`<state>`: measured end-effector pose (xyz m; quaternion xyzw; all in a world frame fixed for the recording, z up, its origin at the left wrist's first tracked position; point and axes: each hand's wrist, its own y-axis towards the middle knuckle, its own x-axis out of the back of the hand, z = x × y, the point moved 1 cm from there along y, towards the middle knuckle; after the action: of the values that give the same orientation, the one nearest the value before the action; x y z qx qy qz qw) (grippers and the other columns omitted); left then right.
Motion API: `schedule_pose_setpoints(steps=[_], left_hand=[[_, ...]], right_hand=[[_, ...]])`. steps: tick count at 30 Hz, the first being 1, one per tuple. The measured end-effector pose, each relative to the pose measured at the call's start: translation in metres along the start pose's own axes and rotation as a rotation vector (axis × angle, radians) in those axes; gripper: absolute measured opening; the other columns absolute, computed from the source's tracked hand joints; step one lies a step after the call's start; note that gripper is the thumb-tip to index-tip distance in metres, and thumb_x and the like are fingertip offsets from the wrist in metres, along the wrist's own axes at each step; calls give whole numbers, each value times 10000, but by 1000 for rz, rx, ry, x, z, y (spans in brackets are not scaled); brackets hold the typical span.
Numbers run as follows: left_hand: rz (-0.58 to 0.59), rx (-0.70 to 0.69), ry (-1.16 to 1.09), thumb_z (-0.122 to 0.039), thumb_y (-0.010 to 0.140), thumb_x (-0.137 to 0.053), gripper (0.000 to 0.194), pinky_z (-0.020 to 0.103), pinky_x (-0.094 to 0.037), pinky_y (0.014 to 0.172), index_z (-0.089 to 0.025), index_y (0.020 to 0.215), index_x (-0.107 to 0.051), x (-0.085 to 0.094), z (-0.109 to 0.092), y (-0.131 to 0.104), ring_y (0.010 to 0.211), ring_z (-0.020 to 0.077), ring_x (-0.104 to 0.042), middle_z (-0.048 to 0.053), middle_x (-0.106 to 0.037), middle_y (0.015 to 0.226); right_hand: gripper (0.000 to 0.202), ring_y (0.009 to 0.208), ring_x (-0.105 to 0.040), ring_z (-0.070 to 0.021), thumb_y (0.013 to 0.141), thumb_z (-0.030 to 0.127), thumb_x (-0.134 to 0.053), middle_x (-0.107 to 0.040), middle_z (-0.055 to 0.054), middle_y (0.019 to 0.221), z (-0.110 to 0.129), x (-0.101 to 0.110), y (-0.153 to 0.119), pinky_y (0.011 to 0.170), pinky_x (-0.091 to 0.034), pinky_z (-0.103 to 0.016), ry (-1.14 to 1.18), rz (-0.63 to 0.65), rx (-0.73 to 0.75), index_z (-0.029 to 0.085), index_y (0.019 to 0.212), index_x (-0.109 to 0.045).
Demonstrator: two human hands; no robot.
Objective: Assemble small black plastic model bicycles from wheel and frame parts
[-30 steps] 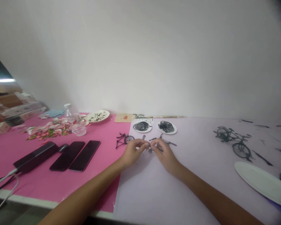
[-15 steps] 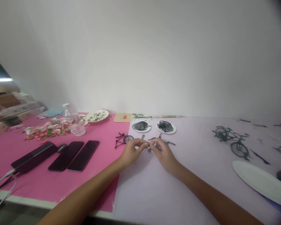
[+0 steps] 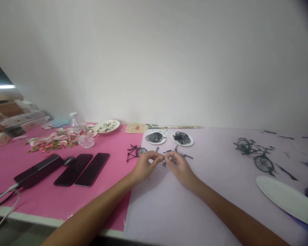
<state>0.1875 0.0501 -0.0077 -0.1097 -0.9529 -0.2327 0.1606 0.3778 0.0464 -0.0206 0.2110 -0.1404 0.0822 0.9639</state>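
The left hand (image 3: 145, 166) and right hand (image 3: 180, 167) still pinch a tiny dark part (image 3: 164, 158) (fingertip grip, unchanged), so fitting seems unfinished.

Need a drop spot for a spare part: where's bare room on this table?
Open: lilac sheet between the right hand and the model bicycle; also its near part, between the forearms.
Smaller: pink sheet between the phones and left forearm.
Crowded: black bicycle parts around both hands; petals and bottle at back left.

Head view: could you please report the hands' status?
Left hand, right hand: pinching together. Small dark part between, mostly hidden. Black wheeled frame beyond left hand.
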Motion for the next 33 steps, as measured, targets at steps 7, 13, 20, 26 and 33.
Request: schedule_pose_setpoints(steps=[7,13,20,26,33], left_hand=[[-1,-50,58,-439,985,-601,316,296,-516,778,-187,987,-792,1,-2,-1,838,200,-683,80,-772,928],[-8,-99,79,-372,998,-598,253,287,-507,779,-203,1009,-785,2,-4,-3,832,187,-678,67,-764,930],[-1,-172,122,-334,1008,-589,229,293,-503,782,-211,1022,-781,1,-6,-4,840,186,-678,68,-762,942],[-11,-173,124,-346,990,-622,213,305,-510,789,-211,1039,-779,1,-5,-4,856,193,-678,78,-761,958],[-56,-178,105,-280,872,-780,245,297,-521,788,-212,1106,-755,-3,5,-4,847,181,-675,60,-760,955]], right_hand=[[239,887,-677,-208,905,428,-692,-705,-52,965,-1,0,0,839,-558,-366,103,-30,-77,207,994,-668],[298,896,-704,-236,851,464,-760,-752,-82,966,-9,2,3,826,-575,-387,193,-27,-150,193,971,-735],[285,844,-708,-227,840,461,-775,-760,-77,943,-17,3,4,794,-571,-381,181,-34,-148,191,926,-745],[277,860,-713,-235,847,461,-775,-766,-80,944,-14,4,4,808,-570,-386,171,-25,-133,197,926,-746],[319,951,-723,-265,825,492,-796,-780,-105,1005,-20,5,4,880,-569,-408,233,1,-154,194,932,-760]])
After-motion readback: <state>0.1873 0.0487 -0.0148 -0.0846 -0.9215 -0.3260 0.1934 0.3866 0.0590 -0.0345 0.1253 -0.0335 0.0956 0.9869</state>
